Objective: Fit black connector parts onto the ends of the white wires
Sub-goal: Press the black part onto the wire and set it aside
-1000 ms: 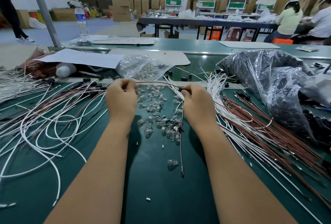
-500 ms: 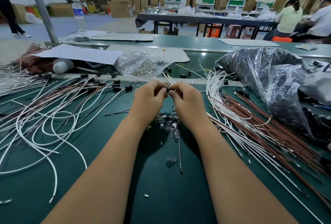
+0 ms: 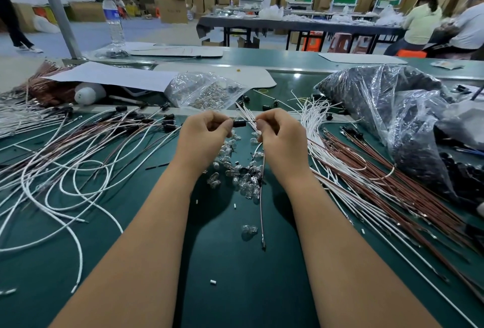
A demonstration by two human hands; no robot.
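Note:
My left hand (image 3: 205, 132) pinches a small black connector (image 3: 239, 123) held level above the green table (image 3: 230, 275). My right hand (image 3: 279, 131) pinches a thin wire end just right of the connector; the wire (image 3: 262, 196) hangs down from that hand to the table. The tip looks close to or inside the connector's mouth; I cannot tell which. Loose white wires (image 3: 311, 118) fan out behind my right hand. Finished wires with black connectors (image 3: 167, 120) lie left of my left hand.
Small clear glass bulbs (image 3: 243, 178) are scattered under my hands, and a clear bag of them (image 3: 204, 92) lies behind. A large plastic bag of black parts (image 3: 392, 107) fills the right. Brown wires (image 3: 392, 183) lie right; looped white wires (image 3: 65, 170) lie left. People sit at far tables.
My hands came together from apart, then parted a little. The black connector now shows between them at my left fingertips.

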